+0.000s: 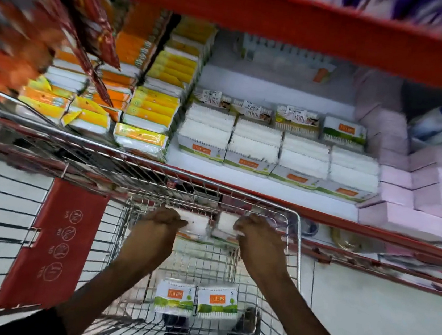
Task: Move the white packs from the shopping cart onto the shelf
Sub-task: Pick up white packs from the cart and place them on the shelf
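My left hand [161,222] is closed around a white pack [197,224] at the far end of the silver wire shopping cart [299,232]. My right hand [255,231] is closed around another white pack [225,223] just beside it. Two more white packs with orange labels [196,300] lie near me on the cart floor. The white shelf with a red edge [267,191] already has rows of the same packs.

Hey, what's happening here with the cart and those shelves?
A person is restocking. Both hands are down in the shopping cart, the left hand and right hand each gripping a white pack at the far end. Two more white packs lie in the cart nearer the person. The shelf ahead already holds rows of the same packs.
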Demonstrator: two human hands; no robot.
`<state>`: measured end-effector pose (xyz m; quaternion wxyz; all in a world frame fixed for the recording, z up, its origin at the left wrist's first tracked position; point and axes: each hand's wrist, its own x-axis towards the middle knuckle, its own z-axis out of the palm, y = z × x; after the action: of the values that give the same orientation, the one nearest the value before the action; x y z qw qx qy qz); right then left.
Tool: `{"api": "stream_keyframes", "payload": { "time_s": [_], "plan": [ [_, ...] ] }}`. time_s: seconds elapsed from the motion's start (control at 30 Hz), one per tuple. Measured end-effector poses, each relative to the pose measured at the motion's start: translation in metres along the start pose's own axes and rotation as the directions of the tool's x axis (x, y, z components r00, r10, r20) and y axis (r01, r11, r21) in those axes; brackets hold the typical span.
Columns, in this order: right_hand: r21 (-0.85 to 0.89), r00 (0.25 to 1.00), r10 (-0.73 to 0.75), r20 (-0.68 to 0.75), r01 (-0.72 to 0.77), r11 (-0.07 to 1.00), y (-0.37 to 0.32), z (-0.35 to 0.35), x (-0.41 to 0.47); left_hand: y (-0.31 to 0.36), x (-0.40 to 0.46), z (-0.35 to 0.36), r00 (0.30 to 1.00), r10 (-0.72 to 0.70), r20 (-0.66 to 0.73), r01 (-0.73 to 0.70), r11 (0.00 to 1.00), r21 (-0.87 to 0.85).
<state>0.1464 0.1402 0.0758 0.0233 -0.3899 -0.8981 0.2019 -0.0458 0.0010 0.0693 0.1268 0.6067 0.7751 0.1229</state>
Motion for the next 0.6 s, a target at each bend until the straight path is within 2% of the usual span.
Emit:
{"api": "stream_keyframes", "payload": {
  "time_s": [0.17,0.33,0.47,0.6],
  "plan": [
    [-0.018,0.991,-0.005,-0.137,0.002,1.0,-0.024,-0.074,0.002,0.019,0.009,-0.071,0.982,0.046,-0.181,-0.047,0.999,-0.004],
    [0.007,0.962,-0.045,-0.268,0.049,0.999,-0.04,-0.129,0.006,0.029,0.028,-0.112,0.941,0.061,-0.332,-0.069,0.998,-0.013],
    [0.023,0.947,-0.026,-0.32,0.035,0.999,-0.047,-0.14,0.018,0.031,0.048,-0.124,0.924,0.055,-0.379,-0.072,0.997,-0.03],
    [0.02,0.952,0.005,-0.307,0.002,1.0,-0.047,-0.131,0.033,0.028,0.068,-0.119,0.93,0.052,-0.365,-0.068,0.997,-0.032]
  ]
}}
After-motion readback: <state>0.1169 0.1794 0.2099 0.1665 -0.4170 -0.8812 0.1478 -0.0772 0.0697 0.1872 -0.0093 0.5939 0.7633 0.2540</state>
